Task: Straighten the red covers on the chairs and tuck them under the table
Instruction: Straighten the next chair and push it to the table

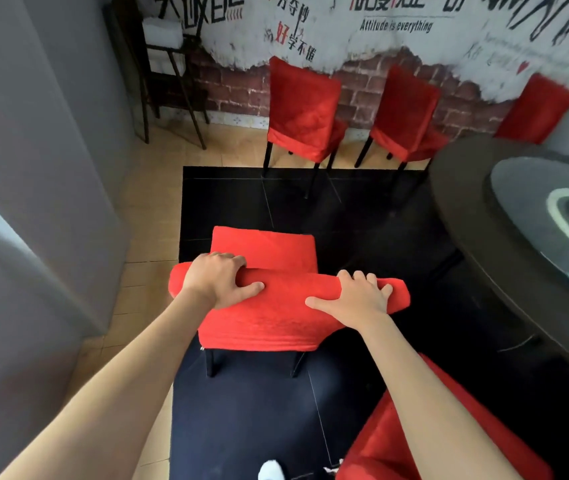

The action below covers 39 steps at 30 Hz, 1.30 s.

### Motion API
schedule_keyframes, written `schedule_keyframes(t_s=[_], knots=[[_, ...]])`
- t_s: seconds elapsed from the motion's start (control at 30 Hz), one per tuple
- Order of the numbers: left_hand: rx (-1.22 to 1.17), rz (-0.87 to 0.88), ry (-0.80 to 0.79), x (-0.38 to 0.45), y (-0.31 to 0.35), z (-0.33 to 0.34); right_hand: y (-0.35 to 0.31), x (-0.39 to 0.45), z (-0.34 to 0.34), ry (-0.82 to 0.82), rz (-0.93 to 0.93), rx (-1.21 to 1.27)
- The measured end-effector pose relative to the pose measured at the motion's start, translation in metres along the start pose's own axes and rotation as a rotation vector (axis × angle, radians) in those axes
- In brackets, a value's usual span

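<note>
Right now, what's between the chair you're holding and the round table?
Only bare dark floor lies between the held chair and the round table in the head view. Both hands grip the chair's top: left hand, right hand.

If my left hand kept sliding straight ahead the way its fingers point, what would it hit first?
Probably the red-covered seat just beyond the backrest top that the left hand grips; depth is hard to judge.

wall mural (pixel 397 15) | English line "Attitude is everything" legible, above the brick band | surrounding Chinese characters blurred, partly cropped
</note>
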State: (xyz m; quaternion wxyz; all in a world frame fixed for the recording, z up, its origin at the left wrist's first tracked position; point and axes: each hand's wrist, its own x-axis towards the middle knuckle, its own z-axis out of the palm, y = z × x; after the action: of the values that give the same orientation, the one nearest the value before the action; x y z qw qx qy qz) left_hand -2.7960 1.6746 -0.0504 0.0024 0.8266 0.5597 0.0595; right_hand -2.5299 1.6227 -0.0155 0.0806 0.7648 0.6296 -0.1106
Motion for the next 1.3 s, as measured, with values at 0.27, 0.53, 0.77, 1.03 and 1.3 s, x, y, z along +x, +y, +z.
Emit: schedule_keyframes(t_s=[0.27,0.53,0.77,1.03,1.3], knots=[[0.017,0.109,-0.023,-0.008,-0.008,-0.003,-0.013,-0.034,0.015,0.013,0.121,0.026],[0.048,-0.143,-0.009,-0.014,0.018,-0.003,0.003,-0.017,0.008,-0.033,-0.018,0.035],[0.014,-0.170,0.085,-0.014,0.018,0.006,0.007,-0.006,0.017,0.110,-0.133,-0.090],[-0.033,-0.103,0.128,-0.019,0.010,0.005,-0.002,-0.023,0.027,0.255,-0.083,-0.149],[-0.039,0.022,0.103,-0.028,-0.006,0.001,-0.024,-0.063,0.040,0.266,0.051,-0.128]])
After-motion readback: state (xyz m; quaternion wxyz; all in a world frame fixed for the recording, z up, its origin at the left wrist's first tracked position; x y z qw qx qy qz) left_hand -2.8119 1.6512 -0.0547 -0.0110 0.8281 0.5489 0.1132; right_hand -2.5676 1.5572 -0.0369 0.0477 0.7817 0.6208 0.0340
